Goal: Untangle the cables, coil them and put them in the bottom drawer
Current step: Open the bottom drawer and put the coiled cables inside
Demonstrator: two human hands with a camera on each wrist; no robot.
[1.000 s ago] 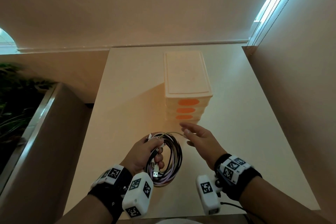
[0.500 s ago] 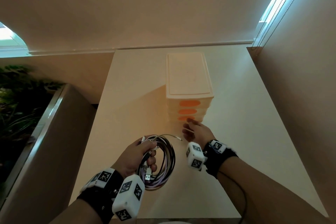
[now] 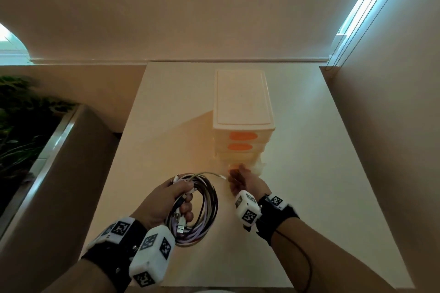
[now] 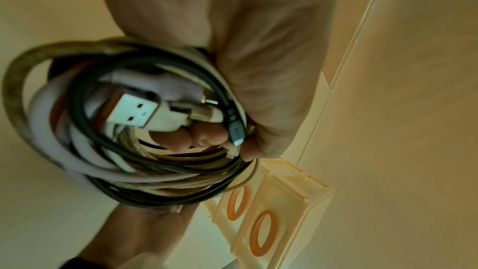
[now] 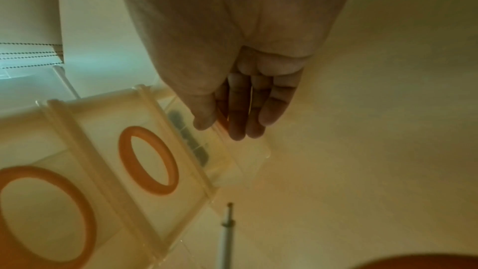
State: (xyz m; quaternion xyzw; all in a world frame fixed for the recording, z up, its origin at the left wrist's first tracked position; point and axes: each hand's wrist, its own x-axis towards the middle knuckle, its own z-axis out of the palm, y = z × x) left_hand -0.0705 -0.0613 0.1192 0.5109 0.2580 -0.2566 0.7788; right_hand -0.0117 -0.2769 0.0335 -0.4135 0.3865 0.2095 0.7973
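Head view: the left hand (image 3: pixel 164 200) grips a coiled bundle of cables (image 3: pixel 204 207) just above the worktop (image 3: pixel 309 173), fingers curled round the near-left side of the loop; one thin pale cable end (image 3: pixel 215 175) strays from the coil toward the right hand (image 3: pixel 245 182). The right hand is at the foot of a cream three-drawer unit (image 3: pixel 241 100), on the bottom drawer (image 3: pixel 238 162), which stands slightly out from the two orange-handled drawers above it; its grip is hidden from this angle.

Left wrist view: shows the bundle's make-up, black, white, lilac and braided strands with a white USB-A plug (image 4: pixel 134 113) and a small grey connector (image 4: pixel 236 132) lying against the curled fingertips (image 4: pixel 178 138).

Right wrist view: shows the thumb (image 5: pixel 204 109) on one side of the translucent drawer front (image 5: pixel 240 156) and the fingers (image 5: pixel 248 114), held straight and close together, on the other, pinching its orange handle; dark shapes inside the drawer are too blurred to name.

Setting: the pale worktop abuts a beige wall; a planter with green foliage (image 3: pixel 21 126) stands to the left, and a window blind with bead cords (image 3: pixel 350 19) hangs at the upper right.
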